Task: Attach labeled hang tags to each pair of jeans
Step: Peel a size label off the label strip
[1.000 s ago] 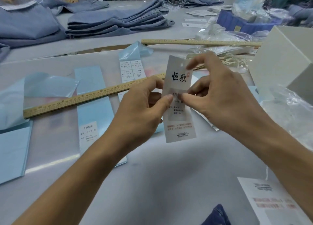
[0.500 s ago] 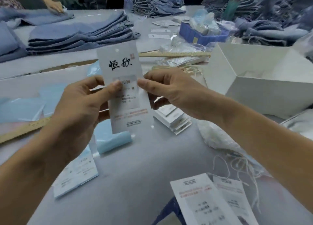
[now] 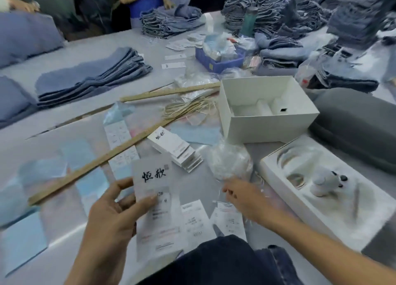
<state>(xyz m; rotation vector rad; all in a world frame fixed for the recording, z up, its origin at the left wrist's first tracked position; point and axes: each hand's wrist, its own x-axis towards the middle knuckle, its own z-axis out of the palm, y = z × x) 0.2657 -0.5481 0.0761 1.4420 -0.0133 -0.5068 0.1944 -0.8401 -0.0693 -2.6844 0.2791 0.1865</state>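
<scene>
My left hand [image 3: 113, 216] pinches a white hang tag [image 3: 157, 218] with black brush characters, thumb across its label sticker, low over the table. My right hand [image 3: 242, 197] is off the tag and reaches right, fingers spread over thin white strings [image 3: 260, 183] beside a clear plastic bag [image 3: 230, 161]. Two more labeled tags [image 3: 195, 218] lie flat between my hands. A dark pair of jeans [image 3: 225, 263] lies at the bottom edge. A stack of blank tags [image 3: 175, 148] sits in the middle.
A long wooden ruler [image 3: 100, 160] crosses the table, a second ruler [image 3: 169, 92] behind it. Sticker sheets [image 3: 120, 134], beige cords [image 3: 188, 109], an open white box [image 3: 265, 111], a white tray [image 3: 325, 190], a blue bin [image 3: 216, 63], and folded jeans stacks [image 3: 92, 79] surround me. People work at the far side.
My right hand let go of the tag and moved down to the right toward the strings. The left hand lowered the tag toward the table. The view swung right.
</scene>
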